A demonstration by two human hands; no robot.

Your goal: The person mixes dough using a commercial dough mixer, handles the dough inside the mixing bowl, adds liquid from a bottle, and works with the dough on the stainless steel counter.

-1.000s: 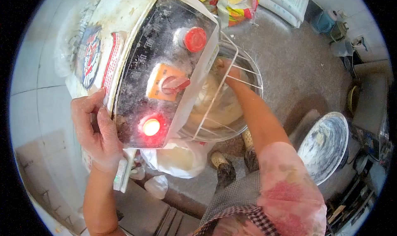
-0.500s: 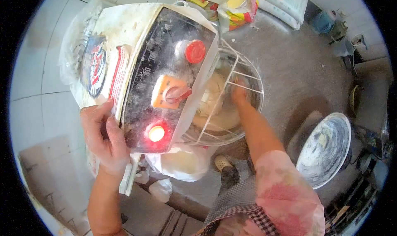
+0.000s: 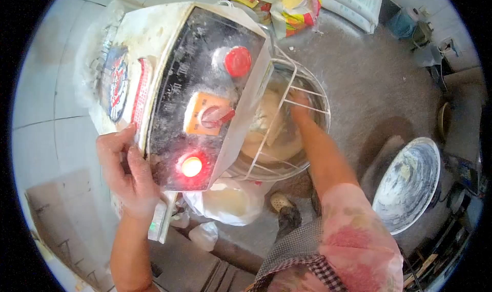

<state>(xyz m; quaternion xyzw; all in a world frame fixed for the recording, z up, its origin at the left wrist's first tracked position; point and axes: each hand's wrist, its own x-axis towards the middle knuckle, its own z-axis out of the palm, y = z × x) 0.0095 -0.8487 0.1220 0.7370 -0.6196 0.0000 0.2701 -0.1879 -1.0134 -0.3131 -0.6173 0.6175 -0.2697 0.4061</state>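
A flour-dusted dough mixer point(image 3: 154, 23) stands before me, with a dark control panel point(image 3: 174, 107) on its head. My left hand point(image 3: 125, 164) has its bent fingers and thumb on the panel's left edge, beside a red-and-white sticker strip point(image 3: 141, 95). On the panel are a red button point(image 3: 238, 61), a red rotary switch point(image 3: 216, 117) and a glowing lamp point(image 3: 192, 166). My right hand point(image 3: 299, 105) reaches into the metal bowl point(image 3: 327, 123), past the wire guard point(image 3: 309, 93), at the side of pale dough point(image 3: 269, 112). Its fingertips are blurred and partly hidden.
A flour-coated basin point(image 3: 407, 187) stands at the right. Sacks point(image 3: 353, 5) and an opened colourful bag point(image 3: 294, 18) lie at the back. White plastic bags point(image 3: 230, 202) sit below the mixer. A shod foot point(image 3: 281, 202) shows on the floor.
The view has shifted slightly, so the mixer sits a little further left and the basin further right. My left hand keeps its place; my right hand stays in the bowl.
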